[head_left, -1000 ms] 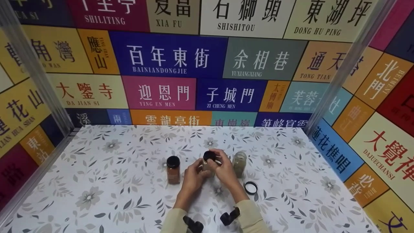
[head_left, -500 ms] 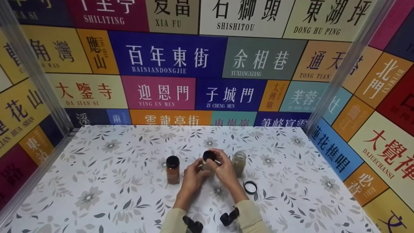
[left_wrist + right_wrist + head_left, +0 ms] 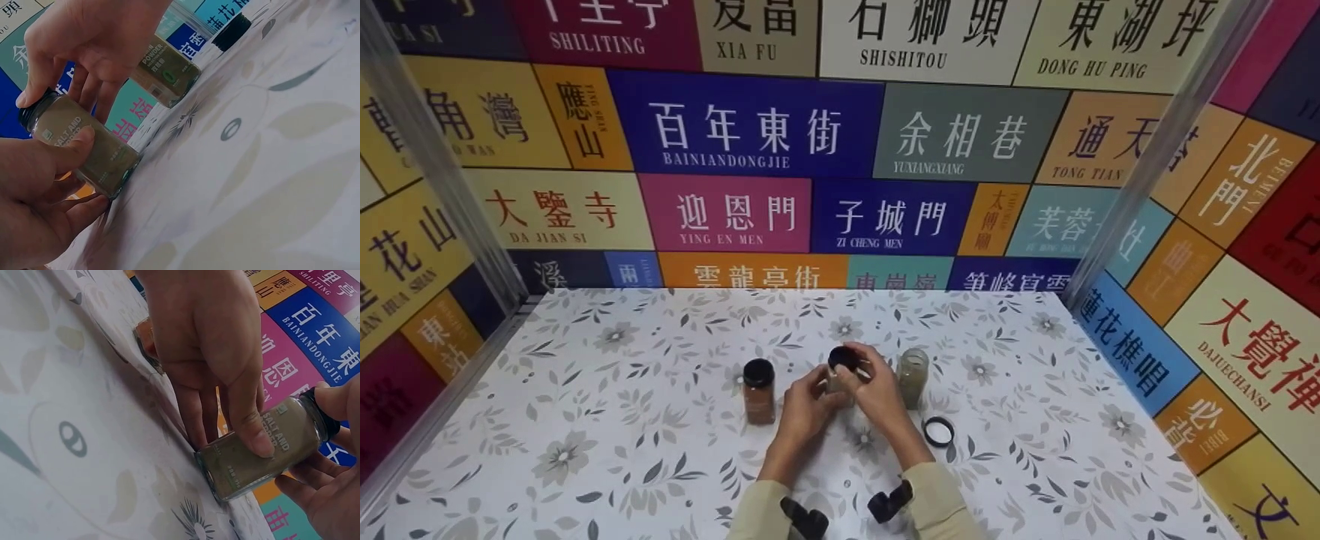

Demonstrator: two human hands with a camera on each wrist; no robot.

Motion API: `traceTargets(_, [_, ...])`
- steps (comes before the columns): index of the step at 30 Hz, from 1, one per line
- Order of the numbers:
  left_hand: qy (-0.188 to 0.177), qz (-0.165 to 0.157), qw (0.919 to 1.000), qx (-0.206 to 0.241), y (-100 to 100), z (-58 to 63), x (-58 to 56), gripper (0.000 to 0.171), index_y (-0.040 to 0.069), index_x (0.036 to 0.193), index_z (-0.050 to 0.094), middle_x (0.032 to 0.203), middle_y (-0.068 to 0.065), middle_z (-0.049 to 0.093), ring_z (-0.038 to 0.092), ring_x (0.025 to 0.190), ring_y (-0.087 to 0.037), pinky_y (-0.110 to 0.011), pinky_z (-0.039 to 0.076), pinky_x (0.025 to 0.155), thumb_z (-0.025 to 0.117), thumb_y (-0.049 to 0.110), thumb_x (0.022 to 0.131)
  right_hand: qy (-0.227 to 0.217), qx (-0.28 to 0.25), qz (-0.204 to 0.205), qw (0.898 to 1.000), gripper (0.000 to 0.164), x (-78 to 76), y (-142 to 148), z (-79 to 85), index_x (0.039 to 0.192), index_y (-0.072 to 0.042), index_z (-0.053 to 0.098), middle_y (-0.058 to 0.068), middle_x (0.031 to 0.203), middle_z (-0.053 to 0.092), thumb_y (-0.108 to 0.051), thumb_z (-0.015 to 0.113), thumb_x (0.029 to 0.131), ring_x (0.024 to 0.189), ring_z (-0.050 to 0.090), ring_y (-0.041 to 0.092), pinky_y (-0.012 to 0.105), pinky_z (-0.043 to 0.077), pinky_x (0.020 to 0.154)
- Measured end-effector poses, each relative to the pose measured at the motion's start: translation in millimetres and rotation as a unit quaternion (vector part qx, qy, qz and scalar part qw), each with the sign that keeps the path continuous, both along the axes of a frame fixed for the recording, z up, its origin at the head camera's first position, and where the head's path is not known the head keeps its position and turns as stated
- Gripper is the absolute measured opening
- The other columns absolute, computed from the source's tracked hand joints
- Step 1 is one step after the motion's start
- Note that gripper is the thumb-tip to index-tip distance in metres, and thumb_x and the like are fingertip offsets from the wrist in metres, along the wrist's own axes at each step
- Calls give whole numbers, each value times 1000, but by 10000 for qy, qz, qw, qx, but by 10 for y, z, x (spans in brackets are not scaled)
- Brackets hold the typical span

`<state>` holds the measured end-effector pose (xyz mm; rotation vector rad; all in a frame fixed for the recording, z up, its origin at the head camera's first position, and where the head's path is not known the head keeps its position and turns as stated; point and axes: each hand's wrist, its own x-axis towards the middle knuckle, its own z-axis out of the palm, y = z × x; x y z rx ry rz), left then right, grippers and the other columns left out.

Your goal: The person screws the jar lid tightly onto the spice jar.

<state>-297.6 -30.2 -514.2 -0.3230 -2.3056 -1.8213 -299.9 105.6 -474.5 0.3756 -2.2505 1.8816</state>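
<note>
In the middle of the table stands a glass seasoning jar [image 3: 225,467], its label reading "SALT AND" in the wrist views. My left hand [image 3: 806,409] holds its body, thumb across the label. At the top, my right hand [image 3: 876,386] pinches the black lid [image 3: 841,357], which sits on the jar's mouth. Right of the hands is a lidless glass jar [image 3: 913,379] of greenish-brown powder; "POWDER" shows on its label [image 3: 152,61]. A loose black lid [image 3: 938,432] lies in front of it. To the left stands a black-capped jar [image 3: 759,394] with reddish-brown contents.
The table [image 3: 607,420] has a white cover printed with grey leaves and flowers. Panels of coloured signs [image 3: 746,127] rise behind it and at both sides. Clear upright corner strips [image 3: 1140,165] stand at the back corners.
The head view has shifted very slightly. Both hands keep the same hold on the jar and its lid, and the other jars stay in place.
</note>
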Motion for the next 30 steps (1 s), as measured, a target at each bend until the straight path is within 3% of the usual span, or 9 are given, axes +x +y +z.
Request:
traceTargets(8, [-190,195,9995,-158,19,41,-17,56,-11,134,56,134,-30,60,64,119,-43,-43,56,101,75,-3,82,-25,142,81,9999,52,-61,64,-36,141,-1,52,23,140,57,-17,70,94,133,54,38,50,45,114])
traceTargets(14, [-479,342,9981,-166,32,131,13,74,0,146,47,138,-25,60,60,126,-41,-47,50,108,79,3,79,86,277,7,9996,50,-41,68,11,139,-1,53,23,140,56,-18,69,95,132,54,40,52,46,113])
traceTargets(17, [-432,441,9978,-230,28,184,26,78,5,149,46,137,-25,61,59,127,-42,-50,50,108,78,6,78,80,360,-64,9993,48,-14,73,60,138,-2,54,22,139,57,-19,68,96,133,54,39,52,46,112])
traceTargets(25, [-207,656,9975,-139,36,326,57,73,6,147,49,136,-26,60,56,128,-43,-55,47,109,81,12,81,196,362,-327,9986,39,26,135,247,133,-4,59,19,138,60,-17,66,97,132,55,35,55,46,112])
traceTargets(30, [79,671,9977,-70,39,377,70,69,4,143,52,133,-25,63,58,127,-42,-58,46,109,82,14,82,521,472,-428,9966,35,53,211,361,131,-3,61,17,134,62,-12,64,97,127,59,33,50,52,106])
